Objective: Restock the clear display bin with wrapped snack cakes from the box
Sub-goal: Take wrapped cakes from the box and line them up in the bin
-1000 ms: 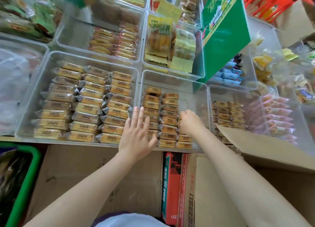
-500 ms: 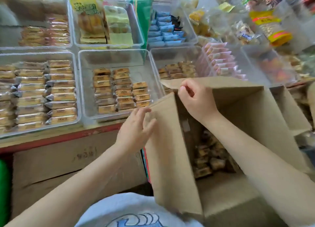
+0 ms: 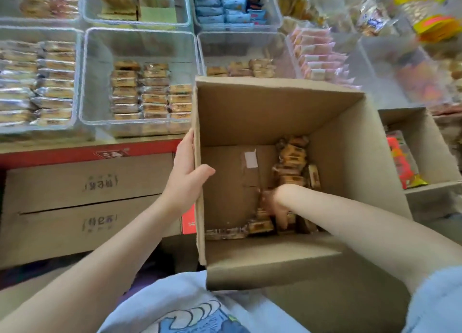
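Meanwhile, left hand [image 3: 186, 182] gripping box [image 3: 250, 107] wall, right hand [image 3: 276, 207] among cakes [image 3: 291, 157], grasp unclear

open brown cardboard box [image 3: 262, 112] gripped at its left wall, wrapped snack cakes [image 3: 291, 157] piled inside around the right hand, clear display bin [image 3: 100, 82] part-filled just beyond the left hand

**What you're wearing**

Your forearms are bare from wrist to above the elbow, and so are your left hand [image 3: 186, 182] and right hand [image 3: 276, 207]. You wear a pale blue short-sleeved shirt [image 3: 180, 305]; its sleeve [image 3: 437, 300] shows at 4 o'clock. A darker blue and white cartoon print [image 3: 195, 319] sits at 6 o'clock.
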A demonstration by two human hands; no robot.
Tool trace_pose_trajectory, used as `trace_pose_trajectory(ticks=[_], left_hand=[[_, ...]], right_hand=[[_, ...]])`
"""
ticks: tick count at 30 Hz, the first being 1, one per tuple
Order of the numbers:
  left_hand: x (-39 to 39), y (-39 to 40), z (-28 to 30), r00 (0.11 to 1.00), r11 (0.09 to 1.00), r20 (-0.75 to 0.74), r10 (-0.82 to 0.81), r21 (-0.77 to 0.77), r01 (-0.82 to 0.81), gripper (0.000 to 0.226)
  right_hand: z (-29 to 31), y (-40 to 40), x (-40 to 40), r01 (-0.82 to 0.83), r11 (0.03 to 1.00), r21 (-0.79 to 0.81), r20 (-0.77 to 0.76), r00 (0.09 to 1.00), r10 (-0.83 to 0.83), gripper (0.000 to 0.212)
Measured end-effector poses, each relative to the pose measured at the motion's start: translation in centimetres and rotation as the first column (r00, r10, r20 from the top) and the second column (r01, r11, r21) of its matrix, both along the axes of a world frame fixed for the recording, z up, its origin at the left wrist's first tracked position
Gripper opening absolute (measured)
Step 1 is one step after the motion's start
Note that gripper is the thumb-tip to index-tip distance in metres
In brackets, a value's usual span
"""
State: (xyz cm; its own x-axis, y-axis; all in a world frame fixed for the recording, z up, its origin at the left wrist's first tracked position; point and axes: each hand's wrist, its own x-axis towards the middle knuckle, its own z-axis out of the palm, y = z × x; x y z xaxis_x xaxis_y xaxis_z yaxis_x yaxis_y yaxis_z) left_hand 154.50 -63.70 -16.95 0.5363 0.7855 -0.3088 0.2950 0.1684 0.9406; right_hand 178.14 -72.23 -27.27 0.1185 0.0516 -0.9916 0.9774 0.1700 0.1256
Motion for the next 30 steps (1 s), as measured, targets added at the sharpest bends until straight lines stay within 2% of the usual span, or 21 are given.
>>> trace_pose_trajectory(ticks=[2, 4, 6, 8, 10, 11, 12, 13, 15, 16, 17, 18, 20, 24, 27, 30], left_hand=[[-0.1, -0.2, -0.3, 1.0, 0.999, 0.01, 0.029, -0.017, -0.029, 0.106], [-0.1, -0.4, -0.1, 0.999, 0.999, 0.022, 0.044, -0.021, -0.044, 0.104], [0.0, -0.6, 0.2, 0.999, 0.999, 0.019, 0.041, -0.012, -0.04, 0.101], [-0.1, -0.6, 0.7, 0.999, 1.0, -0.029, 0.028, 0.008, -0.028, 0.096], [-0.5, -0.6, 1.1, 0.984, 0.994, -0.177, 0.019, 0.112, 0.001, 0.079], [-0.7, -0.5, 1.3, 0.962, 0.976, -0.269, 0.041, 0.219, 0.02, 0.068], [-0.9, -0.3, 1.8, 0.947, 0.948, -0.31, 0.079, 0.318, 0.026, 0.058], [-1.1, 0.1, 2.5, 0.952, 0.927, -0.285, 0.113, 0.375, 0.002, 0.05], [-1.3, 1.4, 4.6, 0.98, 0.935, -0.137, 0.141, 0.343, -0.087, 0.045], [-1.4, 2.3, 5.6, 0.99, 0.953, -0.037, 0.14, 0.277, -0.124, 0.046], [-1.6, 3.2, 6.5, 0.99, 0.966, 0.056, 0.131, 0.216, -0.14, 0.046], [-1.8, 4.2, 7.3, 0.985, 0.972, 0.123, 0.124, 0.183, -0.145, 0.043], [-2.9, 5.9, 8.2, 0.977, 0.966, 0.176, 0.123, 0.206, -0.158, 0.036], [-6.2, 10.2, 7.5, 0.981, 0.932, 0.158, 0.113, 0.326, -0.16, 0.034], [-8.6, 13.8, 5.9, 0.987, 0.929, 0.141, 0.075, 0.35, -0.12, 0.041], [-10.5, 17.5, 3.7, 0.993, 0.931, 0.093, 0.071, 0.352, -0.099, 0.052]], right_hand=[[-0.3, -0.8, 0.4, -0.02, 0.997, 0.078, -0.037, 0.999, 0.023, 0.052], [0.4, -0.5, 0.6, 0.101, 0.982, 0.159, -0.093, 0.992, -0.087, 0.041], [2.2, 1.2, 1.1, 0.244, 0.956, 0.162, -0.157, 0.963, -0.219, 0.032], [5.5, 3.4, 1.6, 0.438, 0.857, 0.27, -0.29, 0.886, -0.362, 0.027], [9.6, 5.4, 1.8, 0.677, 0.633, 0.376, -0.527, 0.718, -0.455, 0.023], [11.6, 6.2, 1.7, 0.786, 0.498, 0.366, -0.643, 0.6, -0.475, 0.021], [13.4, 6.8, 1.7, 0.88, 0.365, 0.303, -0.749, 0.457, -0.481, 0.019], [15.1, 7.4, 1.5, 0.946, 0.258, 0.194, -0.834, 0.297, -0.465, 0.018], [18.1, 8.3, 0.8, 0.987, 0.157, -0.04, -0.918, 0.026, -0.396, 0.021], [19.3, 8.7, 0.2, 0.981, 0.156, -0.118, -0.933, -0.056, -0.355, 0.025], [20.4, 9.2, -0.5, 0.973, 0.174, -0.154, -0.943, -0.092, -0.32, 0.029], [21.4, 9.8, -1.5, 0.968, 0.197, -0.156, -0.951, -0.094, -0.293, 0.033], [22.4, 11.2, -3.5, 0.968, 0.244, -0.063, -0.97, -0.001, -0.243, 0.037], [22.9, 14.7, -7.8, 0.899, 0.296, 0.323, -0.922, 0.369, -0.118, 0.035], [22.3, 18.1, -11.2, 0.865, 0.26, 0.428, -0.889, 0.455, -0.05, 0.027], [21.0, 22.1, -13.3, 0.808, 0.175, 0.563, -0.82, 0.572, -0.005, 0.024]])
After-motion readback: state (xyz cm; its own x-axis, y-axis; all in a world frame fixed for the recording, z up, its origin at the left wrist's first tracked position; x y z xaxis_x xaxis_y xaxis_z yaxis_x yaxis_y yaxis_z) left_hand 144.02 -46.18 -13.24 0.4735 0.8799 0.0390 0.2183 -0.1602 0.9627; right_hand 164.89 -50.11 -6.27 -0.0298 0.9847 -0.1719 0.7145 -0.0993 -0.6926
